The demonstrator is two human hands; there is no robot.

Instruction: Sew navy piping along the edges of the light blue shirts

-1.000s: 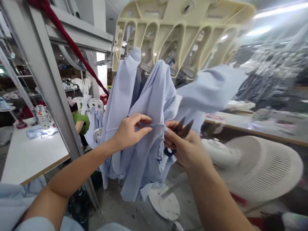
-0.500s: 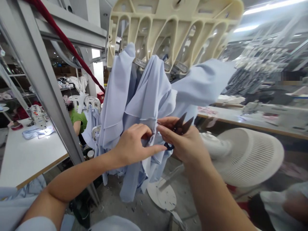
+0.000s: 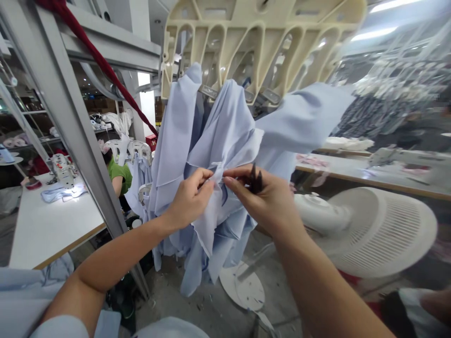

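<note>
Several pale blue fabric pieces (image 3: 225,141) hang from clips under a cream plastic hanger frame (image 3: 260,33). My left hand (image 3: 190,197) pinches a fold of the blue fabric at its middle. My right hand (image 3: 268,199) is closed around a small pair of dark thread snips (image 3: 254,180), blades pointing up, and its thumb and forefinger also pinch the same fold right beside my left fingers. The lower part of the fabric droops below both hands.
A grey metal post (image 3: 66,117) slants at the left with a red cord (image 3: 102,61) across it. A white table (image 3: 45,225) holds a sewing machine (image 3: 61,171); a person in a green top (image 3: 120,173) sits behind. A white fan (image 3: 380,230) stands at the right.
Both hands have risen slightly and come together on one fold of fabric. The snips' blades, spread apart before, now stand close together.
</note>
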